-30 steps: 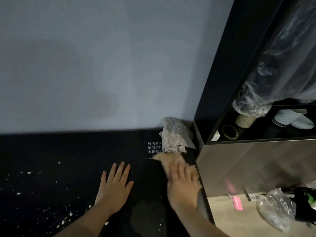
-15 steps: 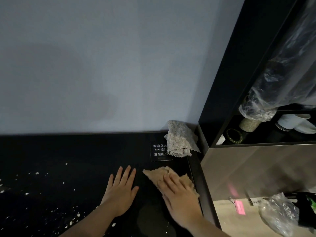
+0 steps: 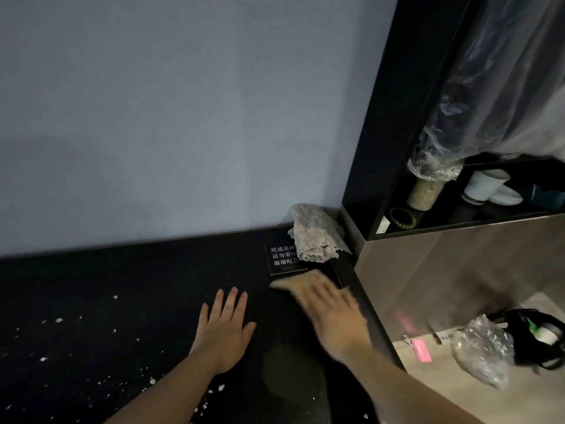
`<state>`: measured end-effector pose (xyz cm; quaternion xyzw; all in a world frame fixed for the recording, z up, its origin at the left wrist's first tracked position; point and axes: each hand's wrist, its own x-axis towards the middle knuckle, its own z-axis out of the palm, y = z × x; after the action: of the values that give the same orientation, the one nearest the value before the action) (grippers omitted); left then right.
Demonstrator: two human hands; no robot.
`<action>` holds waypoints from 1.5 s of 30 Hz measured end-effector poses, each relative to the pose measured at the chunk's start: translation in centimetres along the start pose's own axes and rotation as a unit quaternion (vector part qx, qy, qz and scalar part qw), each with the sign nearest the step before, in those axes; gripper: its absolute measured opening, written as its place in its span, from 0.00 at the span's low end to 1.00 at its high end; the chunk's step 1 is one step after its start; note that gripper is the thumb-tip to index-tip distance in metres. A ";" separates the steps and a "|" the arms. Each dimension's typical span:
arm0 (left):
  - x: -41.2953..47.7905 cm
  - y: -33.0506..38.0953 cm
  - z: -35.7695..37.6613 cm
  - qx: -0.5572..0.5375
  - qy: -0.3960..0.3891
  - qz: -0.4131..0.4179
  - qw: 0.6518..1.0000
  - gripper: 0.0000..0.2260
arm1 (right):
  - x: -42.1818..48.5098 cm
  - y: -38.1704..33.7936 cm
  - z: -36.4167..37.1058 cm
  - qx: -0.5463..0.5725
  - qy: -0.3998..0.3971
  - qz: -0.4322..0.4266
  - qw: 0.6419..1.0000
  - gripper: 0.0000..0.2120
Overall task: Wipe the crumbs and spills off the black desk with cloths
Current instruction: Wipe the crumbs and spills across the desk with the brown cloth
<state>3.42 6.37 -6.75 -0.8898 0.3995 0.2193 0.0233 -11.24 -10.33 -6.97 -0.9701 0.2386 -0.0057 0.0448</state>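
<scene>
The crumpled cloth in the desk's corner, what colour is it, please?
The crumpled cloth is pale grey-beige, seen in the head view.

Crumb-speckled black desk; grey cloth crumpled in its far right corner.

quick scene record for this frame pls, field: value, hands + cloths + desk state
left hand: flat on the black desk, fingers spread, no cloth
right hand: blurred, pressing the tan cloth on the desk
grey cloth: crumpled in the back corner, partly over the sign
crumbs: white bits scattered over the left part of the desk
spill: dull smear near the front edge
</scene>
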 end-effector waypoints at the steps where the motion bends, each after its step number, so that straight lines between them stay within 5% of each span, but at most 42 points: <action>1: 0.1 -0.2 0.0 0.002 -0.004 0.005 1.000 0.28 | 0.8 0.4 -0.2 0.021 0.008 0.072 0.997 0.23; 4: 0.4 -0.4 0.0 -0.002 -0.021 0.012 1.000 0.28 | 1.7 -1.2 -0.5 0.051 0.012 0.196 0.979 0.25; 8: 0.7 -0.5 -0.4 -0.004 -0.031 0.018 0.999 0.29 | 0.0 -5.4 1.0 0.050 0.014 -0.004 0.999 0.24; 10: 0.5 -0.5 -0.4 -0.003 -0.031 0.021 0.999 0.29 | -0.2 -4.3 1.0 0.014 0.004 -0.026 1.000 0.23; 16: 0.5 -0.5 0.0 -0.001 -0.022 0.014 1.000 0.28 | 3.7 1.2 -0.1 0.077 0.014 0.273 0.959 0.26; 18: 0.4 -0.5 0.0 0.001 -0.022 0.008 1.000 0.28 | 3.9 0.1 -0.1 0.073 0.012 0.222 0.972 0.25; 21: 0.4 -0.3 0.0 0.005 -0.019 0.001 1.000 0.28 | 0.1 -0.9 1.2 0.013 0.050 -0.043 0.998 0.22; 23: 0.3 -0.2 0.0 0.008 -0.017 0.000 1.000 0.28 | -2.7 0.6 1.5 0.009 0.023 -0.142 0.990 0.20; 25: 0.2 -0.2 0.1 0.005 -0.018 -0.002 1.000 0.28 | -3.2 3.1 1.7 -0.012 0.036 -0.113 0.993 0.20; 28: 0.2 -0.1 0.2 0.007 -0.007 -0.006 1.000 0.28 | -1.7 3.7 0.8 0.056 0.077 0.146 0.985 0.21; 29: 0.2 -0.1 0.2 0.007 -0.006 -0.006 1.000 0.28 | -1.7 2.5 0.7 0.068 0.086 0.154 0.982 0.22; 34: 0.0 0.0 -0.1 0.004 -0.012 -0.005 1.000 0.28 | -3.4 0.6 2.0 0.049 0.022 -0.079 0.995 0.21; 36: 0.0 0.0 0.0 0.006 -0.008 -0.006 1.000 0.28 | -1.4 4.1 1.2 0.079 0.008 0.040 0.996 0.25; 38: 0.1 0.0 0.1 0.008 -0.005 -0.006 1.000 0.28 | 0.1 5.9 -0.2 0.248 -0.012 0.272 0.930 0.32; 39: 0.2 0.0 0.1 0.007 -0.006 -0.005 1.000 0.28 | 0.2 5.5 -0.1 0.274 0.004 0.359 0.892 0.28; 40: 0.2 0.0 0.0 0.004 -0.008 -0.005 1.000 0.28 | -0.1 4.5 0.3 0.233 0.030 0.384 0.893 0.21; 42: 0.2 0.0 -0.1 0.001 -0.013 -0.004 1.000 0.28 | -1.1 1.5 2.0 0.104 0.086 0.302 0.944 0.22; 45: 0.2 -0.1 -0.2 -0.004 -0.015 0.001 1.000 0.28 | -3.7 -3.0 2.7 0.063 0.070 0.003 0.996 0.22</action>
<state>3.62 6.26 -6.66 -0.8860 0.3990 0.2348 0.0255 -13.06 -5.71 -9.40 -0.9619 0.2432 -0.0883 0.0886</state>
